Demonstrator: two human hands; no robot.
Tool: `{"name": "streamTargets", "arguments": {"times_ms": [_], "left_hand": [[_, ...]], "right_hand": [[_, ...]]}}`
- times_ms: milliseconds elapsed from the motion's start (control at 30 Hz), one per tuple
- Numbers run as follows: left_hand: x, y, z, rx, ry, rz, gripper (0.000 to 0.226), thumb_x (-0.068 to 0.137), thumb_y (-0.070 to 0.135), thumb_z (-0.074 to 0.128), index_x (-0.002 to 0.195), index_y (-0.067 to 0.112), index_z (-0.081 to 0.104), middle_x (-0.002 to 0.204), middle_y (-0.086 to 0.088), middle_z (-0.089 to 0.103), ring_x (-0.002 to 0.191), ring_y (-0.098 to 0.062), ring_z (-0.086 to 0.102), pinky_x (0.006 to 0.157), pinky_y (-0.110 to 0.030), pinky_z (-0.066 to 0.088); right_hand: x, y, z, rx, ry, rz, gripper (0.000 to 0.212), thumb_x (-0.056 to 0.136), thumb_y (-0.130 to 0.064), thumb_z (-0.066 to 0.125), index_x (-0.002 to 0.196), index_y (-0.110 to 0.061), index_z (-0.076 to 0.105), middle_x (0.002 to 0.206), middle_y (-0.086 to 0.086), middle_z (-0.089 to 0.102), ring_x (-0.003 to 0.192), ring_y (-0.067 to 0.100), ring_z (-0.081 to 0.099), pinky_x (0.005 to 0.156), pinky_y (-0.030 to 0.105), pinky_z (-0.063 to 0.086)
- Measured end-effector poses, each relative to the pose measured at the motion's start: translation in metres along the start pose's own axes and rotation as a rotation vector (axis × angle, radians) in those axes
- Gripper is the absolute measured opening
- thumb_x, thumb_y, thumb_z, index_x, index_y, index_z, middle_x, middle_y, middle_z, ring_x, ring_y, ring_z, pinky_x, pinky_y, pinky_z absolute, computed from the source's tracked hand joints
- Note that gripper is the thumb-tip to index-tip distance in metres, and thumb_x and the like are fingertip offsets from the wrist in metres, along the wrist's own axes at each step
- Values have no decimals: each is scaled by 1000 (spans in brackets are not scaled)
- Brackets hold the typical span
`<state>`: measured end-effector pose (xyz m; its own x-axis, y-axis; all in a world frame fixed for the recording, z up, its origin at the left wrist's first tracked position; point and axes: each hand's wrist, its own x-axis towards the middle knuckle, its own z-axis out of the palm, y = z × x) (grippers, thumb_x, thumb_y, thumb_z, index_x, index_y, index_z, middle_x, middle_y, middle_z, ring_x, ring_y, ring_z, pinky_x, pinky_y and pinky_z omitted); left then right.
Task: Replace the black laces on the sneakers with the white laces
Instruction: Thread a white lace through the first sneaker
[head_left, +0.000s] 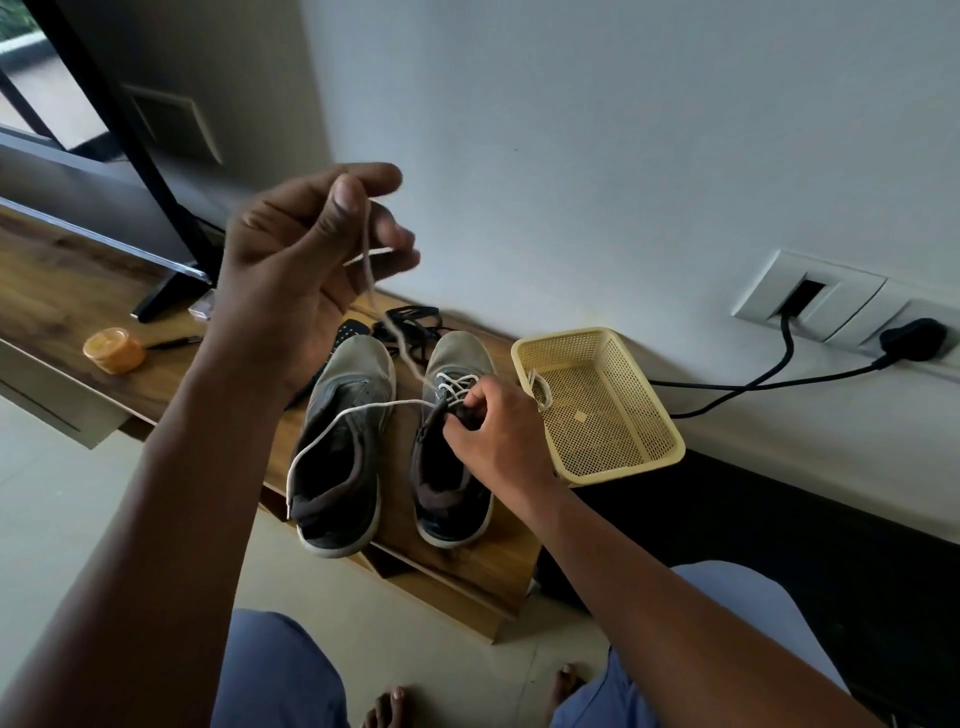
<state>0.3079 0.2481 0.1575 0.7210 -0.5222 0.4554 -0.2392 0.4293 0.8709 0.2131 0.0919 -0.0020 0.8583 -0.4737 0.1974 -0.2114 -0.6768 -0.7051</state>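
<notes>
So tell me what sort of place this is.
Probably a living room or bedroom in a home. A flat-screen TV stands on a low wooden TV unit against a plain wall, a wall socket panel has a plug in it, and the floor is tiled.

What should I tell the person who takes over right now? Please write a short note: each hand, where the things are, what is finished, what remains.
Left hand: raised, pinching one end of the white lace and pulling it up.
Right hand: gripping the tongue area of the right sneaker.
Things: both sneakers stand on the wooden shelf. The lace's other end trails over the left sneaker. Black laces lie behind the toes. A second white lace is in the yellow basket.
Done: black laces out; right sneaker's lower eyelets laced white.
Left: finish the right sneaker, then lace the left one.
</notes>
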Motion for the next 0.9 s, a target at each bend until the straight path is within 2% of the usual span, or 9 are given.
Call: {"name": "streamTargets", "arguments": {"times_ms": [167, 267, 333, 433, 600, 667, 767, 833, 900], "left_hand": [[-1, -26, 10, 322, -187, -182, 25, 105, 6, 55, 117, 10, 76, 80, -13, 65, 77, -22, 61, 72, -29, 54], [-11, -58, 12, 630, -320, -297, 26, 101, -4, 60, 112, 11, 79, 77, -10, 74, 71, -22, 69, 73, -40, 61], [-20, -73, 15, 740, -324, -416, 25, 96, -3, 68, 104, 17, 80, 76, -3, 77, 72, -21, 77, 75, -39, 65], [-33, -86, 23, 791, -211, -552, 11, 90, 6, 79, 95, 15, 77, 74, 0, 78, 72, -17, 78, 71, -28, 65], [-36, -100, 20, 1015, -163, -452, 13, 84, 13, 83, 86, 25, 80, 70, 11, 76, 66, 0, 72, 71, -25, 61], [-38, -104, 22, 1118, -140, -395, 11, 82, 17, 80, 85, 27, 80, 71, 11, 75, 70, -2, 70, 71, -25, 59], [-43, -110, 23, 1272, -155, -301, 8, 82, 21, 75, 84, 28, 80, 78, 7, 75, 75, -13, 70, 72, -32, 59], [-45, -114, 21, 1269, -141, -279, 7, 82, 21, 75, 82, 27, 80, 79, 6, 75, 76, -14, 70, 72, -34, 59], [-48, -116, 21, 1255, -114, -277, 7, 83, 21, 76, 82, 26, 80, 79, 6, 75, 76, -13, 69, 72, -34, 59]], "right_hand": [[-1, -1, -6, -21, -64, 74, 36, 79, -38, 82, 102, -18, 62, 97, -2, 65, 87, 15, 63, 76, 28, 51], [-1, -2, -6, -19, -64, 101, 35, 78, -36, 83, 103, -18, 66, 97, -4, 67, 89, 13, 63, 76, 23, 45], [-1, -2, -5, -15, -54, 109, 29, 77, -36, 82, 97, -20, 69, 95, -4, 71, 89, 13, 67, 76, 22, 47], [-1, -2, -4, 24, -45, 126, 20, 77, -37, 79, 81, -22, 68, 79, -6, 69, 76, 10, 66, 70, 32, 55], [0, 2, -9, 180, -47, 187, 13, 79, -33, 73, 80, -21, 77, 75, -4, 74, 74, 13, 70, 72, 41, 57], [2, 3, -12, 233, -54, 240, 4, 81, -24, 76, 82, -23, 80, 79, -4, 76, 80, 14, 72, 76, 42, 59], [6, 8, -13, 323, -84, 391, 8, 79, -17, 78, 84, -23, 80, 84, -2, 77, 86, 18, 74, 83, 45, 61], [9, 10, -12, 401, -108, 505, 9, 73, -21, 75, 81, -23, 79, 87, 0, 77, 89, 22, 74, 84, 50, 63], [12, 12, -14, 470, -124, 580, 9, 79, -14, 74, 82, -21, 79, 93, 4, 77, 93, 24, 73, 88, 52, 62]]}}
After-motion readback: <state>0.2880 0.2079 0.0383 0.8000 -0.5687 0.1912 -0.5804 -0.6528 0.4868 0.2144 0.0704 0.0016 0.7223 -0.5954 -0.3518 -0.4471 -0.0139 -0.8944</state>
